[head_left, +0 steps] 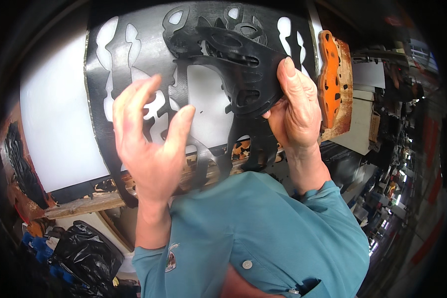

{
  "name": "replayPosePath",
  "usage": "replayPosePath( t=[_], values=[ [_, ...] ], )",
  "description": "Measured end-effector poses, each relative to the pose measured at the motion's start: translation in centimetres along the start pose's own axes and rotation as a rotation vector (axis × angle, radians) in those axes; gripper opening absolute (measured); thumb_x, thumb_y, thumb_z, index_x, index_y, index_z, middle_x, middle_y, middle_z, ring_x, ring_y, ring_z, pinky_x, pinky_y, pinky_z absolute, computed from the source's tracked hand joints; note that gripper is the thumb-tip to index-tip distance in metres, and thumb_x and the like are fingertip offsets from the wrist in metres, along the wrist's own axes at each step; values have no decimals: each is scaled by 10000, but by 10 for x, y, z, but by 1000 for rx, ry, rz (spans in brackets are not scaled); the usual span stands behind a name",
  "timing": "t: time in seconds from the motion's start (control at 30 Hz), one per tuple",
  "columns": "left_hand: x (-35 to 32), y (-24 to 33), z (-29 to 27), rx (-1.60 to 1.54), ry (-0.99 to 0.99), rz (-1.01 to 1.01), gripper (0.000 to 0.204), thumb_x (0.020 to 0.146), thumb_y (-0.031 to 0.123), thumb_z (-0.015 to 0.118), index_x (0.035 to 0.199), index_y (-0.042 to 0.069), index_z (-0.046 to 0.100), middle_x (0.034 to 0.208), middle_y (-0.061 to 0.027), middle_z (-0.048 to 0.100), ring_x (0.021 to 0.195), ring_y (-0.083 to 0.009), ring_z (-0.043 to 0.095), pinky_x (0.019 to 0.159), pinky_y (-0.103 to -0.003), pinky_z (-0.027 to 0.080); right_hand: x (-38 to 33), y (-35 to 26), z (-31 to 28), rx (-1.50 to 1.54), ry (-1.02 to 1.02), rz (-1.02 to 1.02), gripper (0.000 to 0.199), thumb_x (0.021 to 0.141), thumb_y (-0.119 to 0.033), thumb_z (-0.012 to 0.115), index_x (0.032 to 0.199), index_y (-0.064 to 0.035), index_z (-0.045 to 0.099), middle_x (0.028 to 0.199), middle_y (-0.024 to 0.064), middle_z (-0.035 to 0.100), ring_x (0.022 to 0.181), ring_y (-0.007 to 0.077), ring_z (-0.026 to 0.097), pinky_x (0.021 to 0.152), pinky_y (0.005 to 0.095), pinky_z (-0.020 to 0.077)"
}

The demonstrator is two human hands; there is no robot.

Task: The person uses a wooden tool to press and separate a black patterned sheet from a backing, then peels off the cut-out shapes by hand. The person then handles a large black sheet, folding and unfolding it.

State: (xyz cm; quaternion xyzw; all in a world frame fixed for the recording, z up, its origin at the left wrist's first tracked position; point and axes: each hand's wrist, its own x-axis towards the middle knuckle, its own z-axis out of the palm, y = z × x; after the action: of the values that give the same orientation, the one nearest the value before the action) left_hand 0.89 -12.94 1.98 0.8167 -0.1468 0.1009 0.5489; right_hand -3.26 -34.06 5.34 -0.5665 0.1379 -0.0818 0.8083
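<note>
My right hand (298, 107) grips a stack of black cut-out pieces (260, 82) by its right edge, thumb on top. The pieces are thin and curved, with long slots, and are held above the work surface. Left of them, my left hand (149, 144) is raised with thumb and fingers spread, holding nothing. Beneath both hands lies a black sheet (149, 39) with many shaped holes cut through it. Its near part hangs in strips over the table's front edge.
A white board (59, 114) lies under the sheet and extends left. An orange cutting die (329, 79) with black spots rests at the right. A wooden edge (87, 204) runs along the front. A black plastic bag (87, 251) sits at lower left. Another person (407, 89) is at far right.
</note>
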Motion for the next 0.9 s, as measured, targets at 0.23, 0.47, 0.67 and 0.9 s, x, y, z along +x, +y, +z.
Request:
replayPosePath(
  t=[0.23, 0.47, 0.67, 0.9],
  values=[
    [4, 23, 22, -334, -208, -163, 273, 837, 67, 860, 1040, -16, 698, 895, -85, 732, 768, -145, 669, 720, -269, 546, -13, 12, 5, -51, -2, 53, 332, 1108, -300, 606, 1010, -19, 753, 800, -54, 654, 669, 7, 519, 576, 186, 394],
    [15, 2, 20, -170, -224, -78, 291, 839, 121, 847, 1030, 16, 654, 1001, -84, 683, 826, -153, 638, 666, -280, 513, -15, 19, 3, -85, -8, 0, 299, 1093, -268, 639, 1111, 8, 751, 828, -62, 644, 714, 9, 509, 612, 199, 403],
    [13, -16, 26, -402, -367, -645, 402, 1021, 287, 736, 1176, -64, 615, 925, -61, 669, 734, -98, 590, 647, -263, 495, -13, 23, 9, -244, -45, -102, 283, 1083, -242, 654, 1062, 29, 733, 827, -40, 649, 723, 22, 536, 632, 211, 446],
    [11, -25, 42, -393, -289, -718, 385, 1051, 333, 694, 1107, -43, 629, 800, -24, 609, 710, -73, 569, 616, -246, 486, 1, 14, -2, 20, 1, -40, 284, 1111, -218, 591, 1127, 29, 730, 933, 36, 749, 805, 68, 677, 708, 214, 545]
  ],
)
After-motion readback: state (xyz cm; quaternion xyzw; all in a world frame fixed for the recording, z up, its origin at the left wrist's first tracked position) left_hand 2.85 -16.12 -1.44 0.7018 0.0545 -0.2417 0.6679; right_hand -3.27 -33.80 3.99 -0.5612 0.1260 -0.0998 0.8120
